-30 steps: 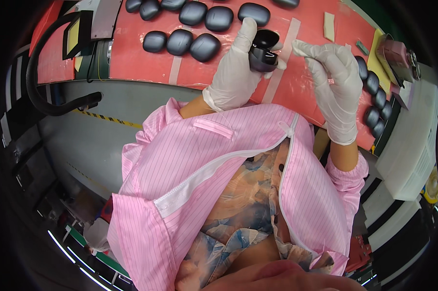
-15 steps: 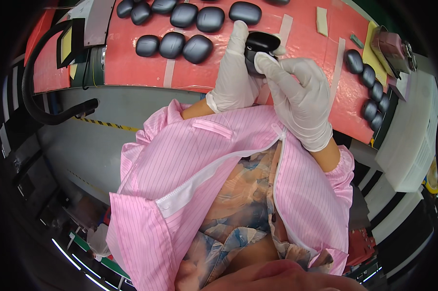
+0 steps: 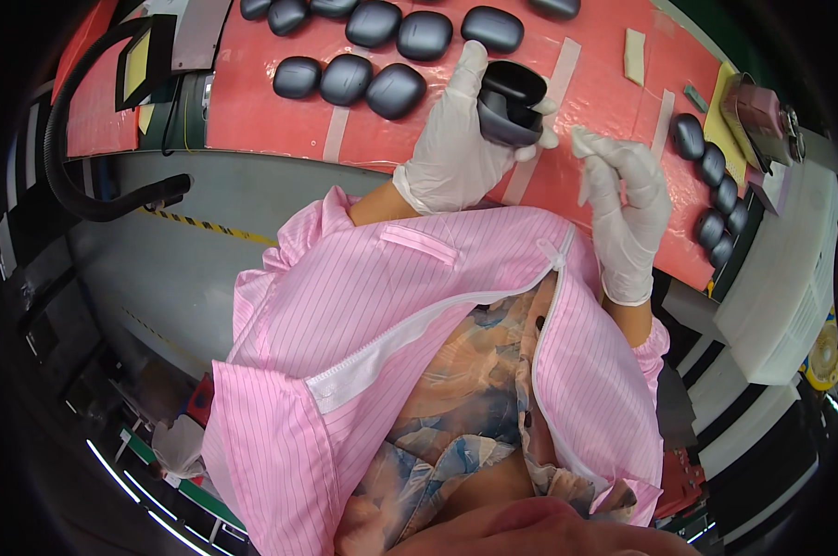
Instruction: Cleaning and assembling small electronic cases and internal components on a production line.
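Note:
My left hand (image 3: 451,139), in a white glove, holds a dark grey earphone charging case (image 3: 510,130) above the red mat. Its glossy black lid is raised, and the inside is too dark to make out fully. To the right of the case, apart from it, is my gloved right hand (image 3: 630,204). The thumb and fingers there are bent together in a pinch; whatever they hold, if anything, is hidden. Closed cases of the same kind lie in rows beyond and left of my left hand, the nearest being a dark grey case (image 3: 396,91).
The red mat (image 3: 252,120) carries pale tape strips. More dark cases (image 3: 711,162) stand in a cluster at the right, near a yellow sheet (image 3: 730,111) and a pinkish container (image 3: 755,107). A black flexible hose (image 3: 76,199) curves at the left. White plastic trays (image 3: 780,296) are stacked at right.
My right hand has drawn away from the case, moving right. The case's front and inside are now uncovered, still in my left hand. The view has shifted slightly.

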### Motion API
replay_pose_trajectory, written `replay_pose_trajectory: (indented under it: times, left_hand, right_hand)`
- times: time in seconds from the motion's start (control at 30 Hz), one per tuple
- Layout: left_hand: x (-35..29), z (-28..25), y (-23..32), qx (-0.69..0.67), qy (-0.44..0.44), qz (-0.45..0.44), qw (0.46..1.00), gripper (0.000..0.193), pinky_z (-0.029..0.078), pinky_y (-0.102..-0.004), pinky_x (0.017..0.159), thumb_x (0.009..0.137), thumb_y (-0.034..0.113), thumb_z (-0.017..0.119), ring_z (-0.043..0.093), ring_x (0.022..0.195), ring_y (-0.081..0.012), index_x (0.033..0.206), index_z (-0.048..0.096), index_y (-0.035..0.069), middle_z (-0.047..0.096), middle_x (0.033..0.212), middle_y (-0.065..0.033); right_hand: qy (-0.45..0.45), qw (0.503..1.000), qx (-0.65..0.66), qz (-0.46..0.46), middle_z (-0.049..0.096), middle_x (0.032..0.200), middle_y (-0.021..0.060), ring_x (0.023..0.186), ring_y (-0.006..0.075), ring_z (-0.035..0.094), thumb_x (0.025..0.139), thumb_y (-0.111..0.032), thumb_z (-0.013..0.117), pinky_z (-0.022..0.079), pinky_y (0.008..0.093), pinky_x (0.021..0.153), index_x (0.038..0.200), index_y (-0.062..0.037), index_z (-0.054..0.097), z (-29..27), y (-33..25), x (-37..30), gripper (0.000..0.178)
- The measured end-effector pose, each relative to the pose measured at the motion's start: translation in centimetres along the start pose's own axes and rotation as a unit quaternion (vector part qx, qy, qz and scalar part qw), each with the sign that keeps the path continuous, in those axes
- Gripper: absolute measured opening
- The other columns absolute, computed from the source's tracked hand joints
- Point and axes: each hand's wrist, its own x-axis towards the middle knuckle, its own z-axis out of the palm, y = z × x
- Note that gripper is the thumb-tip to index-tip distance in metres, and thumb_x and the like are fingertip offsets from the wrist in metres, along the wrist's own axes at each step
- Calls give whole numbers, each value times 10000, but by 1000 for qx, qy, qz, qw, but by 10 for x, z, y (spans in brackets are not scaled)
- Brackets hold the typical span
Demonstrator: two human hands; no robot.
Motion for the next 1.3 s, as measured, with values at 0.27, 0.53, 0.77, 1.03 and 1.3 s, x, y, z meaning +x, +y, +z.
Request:
replay_pose_trajectory:
  times: [0.27, 0.53, 0.77, 1.03, 1.3]
  left_hand:
    - [-3, 2, 8, -77, -79, -31, 993, 752, 530, -269, 557, 917, 653, 361, 637, 772, -252, 1142, 566, -34, 641, 993, -173]
    - [-5, 22, 23, -185, -44, -94, 977, 710, 519, -321, 553, 945, 630, 287, 673, 772, -303, 1052, 565, -14, 646, 922, -179]
    - [-13, 23, 10, -54, -164, 0, 985, 741, 448, -239, 485, 917, 652, 355, 663, 723, -222, 1148, 568, -20, 663, 987, -144]
    - [-16, 16, 9, 81, -245, 43, 965, 935, 446, -215, 509, 805, 796, 375, 626, 688, -177, 1240, 477, -25, 618, 1046, -178]
    - [-17, 21, 9, 48, -239, 24, 970, 779, 505, -252, 563, 854, 618, 475, 655, 812, -225, 1274, 460, -38, 578, 1180, -221]
  right_hand:
    - [56, 964, -252, -58, 575, 1117, 112, 1043, 234, 562, 854, 1, 625, 456, 331, 902, 1126, -54, 658, -1, 55, -5, 280]
    - [72, 981, -149, -97, 603, 1082, 123, 1018, 263, 580, 819, 26, 630, 460, 347, 894, 1088, -27, 634, 2, 59, -1, 274]
    - [78, 984, -129, -94, 621, 1057, 109, 991, 240, 587, 826, 42, 615, 472, 327, 861, 1079, -36, 638, 1, 49, -1, 266]
    - [79, 985, -120, -93, 627, 1069, 104, 933, 211, 594, 826, 44, 624, 482, 300, 808, 1088, -39, 635, 1, 53, -7, 275]
    - [95, 991, -57, -75, 619, 1096, 106, 917, 184, 591, 849, -36, 638, 467, 314, 840, 1165, -37, 606, -2, 46, -12, 317]
